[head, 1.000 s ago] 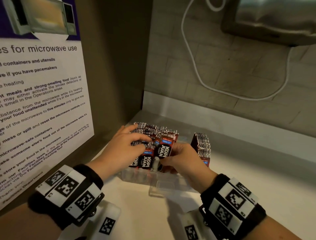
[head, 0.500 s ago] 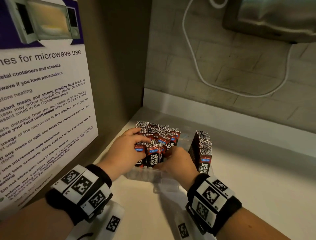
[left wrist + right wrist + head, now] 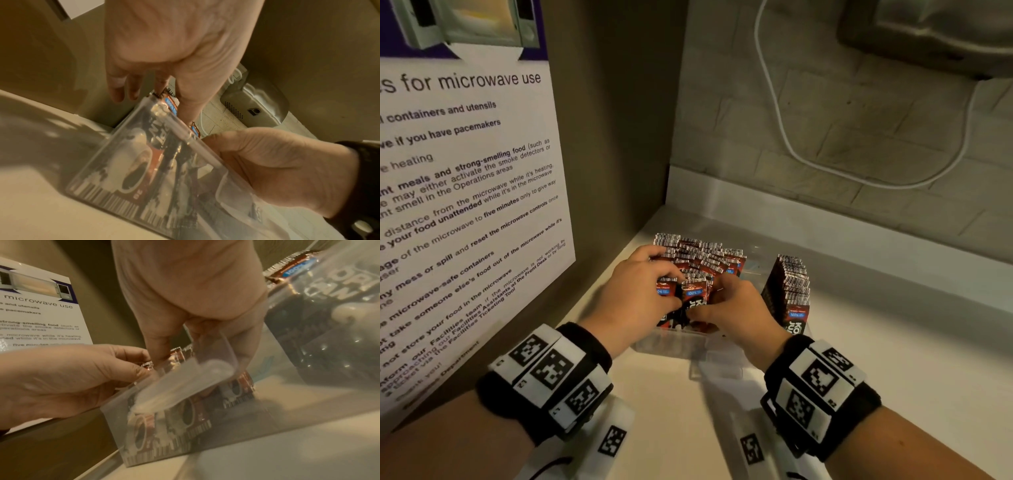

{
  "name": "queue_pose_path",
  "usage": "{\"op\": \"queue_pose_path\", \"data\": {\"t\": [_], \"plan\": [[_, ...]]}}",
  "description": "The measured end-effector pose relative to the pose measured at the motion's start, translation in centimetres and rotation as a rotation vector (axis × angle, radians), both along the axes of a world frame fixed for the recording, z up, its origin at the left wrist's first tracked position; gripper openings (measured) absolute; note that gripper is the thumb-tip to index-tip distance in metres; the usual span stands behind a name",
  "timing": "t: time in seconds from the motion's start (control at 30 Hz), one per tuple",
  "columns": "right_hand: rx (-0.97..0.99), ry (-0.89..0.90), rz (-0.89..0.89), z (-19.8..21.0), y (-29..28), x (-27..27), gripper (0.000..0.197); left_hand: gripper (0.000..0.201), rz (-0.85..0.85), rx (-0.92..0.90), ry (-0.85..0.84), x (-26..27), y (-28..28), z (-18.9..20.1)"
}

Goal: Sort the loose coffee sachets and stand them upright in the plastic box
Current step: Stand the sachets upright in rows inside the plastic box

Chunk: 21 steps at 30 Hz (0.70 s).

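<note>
From above, both hands pinch upright coffee sachets [image 3: 693,294] in the plastic box [image 3: 674,344] on the counter: left hand [image 3: 633,294], right hand [image 3: 736,308]. Only the wrist views show cup pictures through the clear wall; fingertips stay buried among packets.

Lighting: dim, warm yellow-brown cast throughout. Head view: sharpest of the three; poster [image 3: 465,192] text legible, its straight edges bowed by wide-angle distortion; soft shadows pool in the corner where the walls meet. Left wrist view: desk [image 3: 37,203] surface carries broad grey shadows; the plastic box [image 3: 185,134] wall near the lens is smeared and out of focus, with small glints on its rim. Right wrist view: the box's near wall blurred, specular dots on its plastic; poster print soft towards the frame edge.
</note>
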State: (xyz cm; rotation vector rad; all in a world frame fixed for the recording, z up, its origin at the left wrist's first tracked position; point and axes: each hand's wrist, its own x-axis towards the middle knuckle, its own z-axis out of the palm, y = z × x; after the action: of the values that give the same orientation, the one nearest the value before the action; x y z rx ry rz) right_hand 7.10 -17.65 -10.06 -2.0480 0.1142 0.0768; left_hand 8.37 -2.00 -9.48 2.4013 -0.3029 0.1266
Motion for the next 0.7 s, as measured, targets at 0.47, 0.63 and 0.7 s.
{"op": "queue_pose_path", "data": {"t": [0.47, 0.63, 0.7], "plan": [[-0.274, -0.195, 0.094, 0.87, -0.19, -0.49, 0.048, 0.04, -0.029, 0.021, -0.021, 0.01, 0.54, 0.49], [-0.195, -0.217, 0.067, 0.87, -0.35, -0.28, 0.039, 0.032, -0.039, 0.022, -0.031, 0.07, 0.53, 0.7], [-0.158, -0.217, 0.08, 0.99, -0.25, -0.31, 0.039, 0.03, -0.035, 0.029, -0.04, 0.04, 0.41, 0.73]]}}
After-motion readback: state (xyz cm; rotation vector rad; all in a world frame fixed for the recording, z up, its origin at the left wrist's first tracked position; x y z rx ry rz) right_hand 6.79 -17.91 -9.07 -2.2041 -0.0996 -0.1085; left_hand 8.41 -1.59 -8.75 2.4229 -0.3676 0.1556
